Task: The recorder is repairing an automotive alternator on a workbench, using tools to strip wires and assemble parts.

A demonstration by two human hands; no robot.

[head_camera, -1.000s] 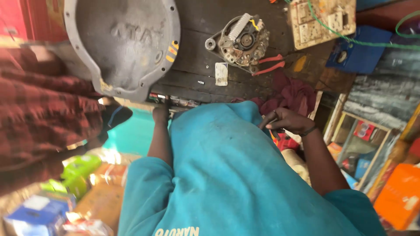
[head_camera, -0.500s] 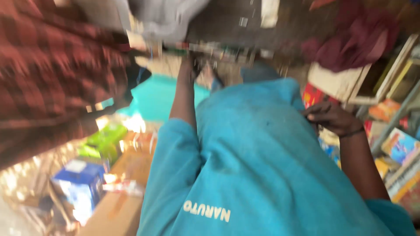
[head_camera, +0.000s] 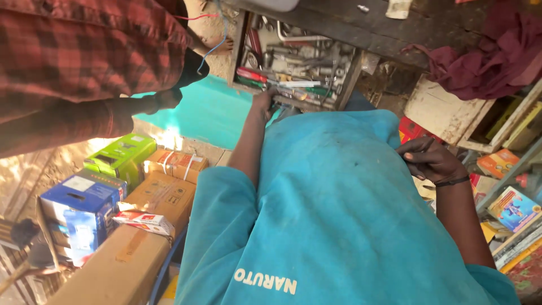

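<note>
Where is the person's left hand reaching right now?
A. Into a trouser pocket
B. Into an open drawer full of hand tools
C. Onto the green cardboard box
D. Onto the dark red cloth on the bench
B: the left hand is at the front edge of the open tool drawer, among screwdrivers and sockets, well apart from the green box and the dark red cloth.
</note>
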